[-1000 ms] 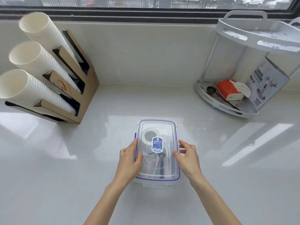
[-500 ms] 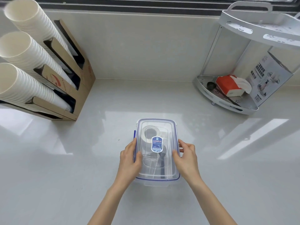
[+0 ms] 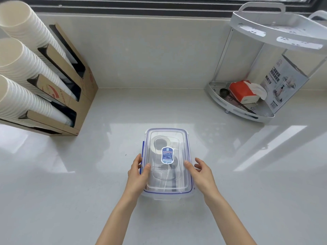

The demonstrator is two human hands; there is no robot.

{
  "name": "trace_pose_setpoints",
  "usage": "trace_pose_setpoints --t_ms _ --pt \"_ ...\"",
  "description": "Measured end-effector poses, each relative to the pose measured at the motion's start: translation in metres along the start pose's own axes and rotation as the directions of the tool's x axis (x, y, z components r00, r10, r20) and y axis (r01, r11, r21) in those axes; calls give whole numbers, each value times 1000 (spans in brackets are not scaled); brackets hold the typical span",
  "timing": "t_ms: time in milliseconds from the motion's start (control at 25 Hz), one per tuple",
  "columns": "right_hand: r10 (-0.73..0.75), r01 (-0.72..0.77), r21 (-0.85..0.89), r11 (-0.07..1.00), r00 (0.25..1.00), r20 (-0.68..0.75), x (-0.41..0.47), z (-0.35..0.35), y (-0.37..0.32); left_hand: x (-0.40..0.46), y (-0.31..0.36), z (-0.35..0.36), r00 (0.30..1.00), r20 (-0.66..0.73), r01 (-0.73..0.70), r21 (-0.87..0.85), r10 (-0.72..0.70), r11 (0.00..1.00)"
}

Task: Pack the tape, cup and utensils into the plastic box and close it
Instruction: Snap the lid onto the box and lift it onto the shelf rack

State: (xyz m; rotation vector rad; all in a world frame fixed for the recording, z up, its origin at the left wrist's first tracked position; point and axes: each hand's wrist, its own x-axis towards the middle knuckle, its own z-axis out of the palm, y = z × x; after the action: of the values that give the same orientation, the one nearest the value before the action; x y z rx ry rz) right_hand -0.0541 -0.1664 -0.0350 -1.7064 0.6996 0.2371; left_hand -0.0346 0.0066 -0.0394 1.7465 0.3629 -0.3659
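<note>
A clear plastic box with a blue-edged lid and a blue label stands on the white counter in front of me. The lid lies on top of it. Through the lid I make out a roll of tape at the far end and dark utensil handles nearer me; the cup is not distinguishable. My left hand clasps the box's left side, thumb on the lid, fingers over the blue side latch. My right hand rests against the right edge, thumb on the lid, fingers spread loosely beside it.
A cardboard holder with three stacks of white paper cups fills the left. A white two-tier corner rack at the right holds a red tissue pack, a dark spoon and a printed box. A wall and window run behind.
The view has tilted down slightly. My right hand's fingers have loosened and spread off the box's right side; my left hand stays on the left latch.
</note>
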Motion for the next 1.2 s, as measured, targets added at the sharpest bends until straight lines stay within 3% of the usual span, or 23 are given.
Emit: trace_pose_setpoints --t_ms 200,360,680,1000,1200 --pt "100 -103 36 994 993 64 5 -3 6 -2 5 -4 997 46 71 -58 -69 996" --pt "-11 12 44 999 999 -31 7 1 4 -4 7 -5 990 75 123 -91 -116 988" --pt "-245 217 -203 955 962 -123 0 13 1 -3 7 -4 990 57 132 -94 -127 987" --pt "-323 274 -292 916 937 -135 0 18 -1 0 0 -4 994 -10 110 -103 -112 989" --pt "-306 269 -277 923 947 -97 3 14 -3 1 4 -4 993 -84 80 11 -79 997"
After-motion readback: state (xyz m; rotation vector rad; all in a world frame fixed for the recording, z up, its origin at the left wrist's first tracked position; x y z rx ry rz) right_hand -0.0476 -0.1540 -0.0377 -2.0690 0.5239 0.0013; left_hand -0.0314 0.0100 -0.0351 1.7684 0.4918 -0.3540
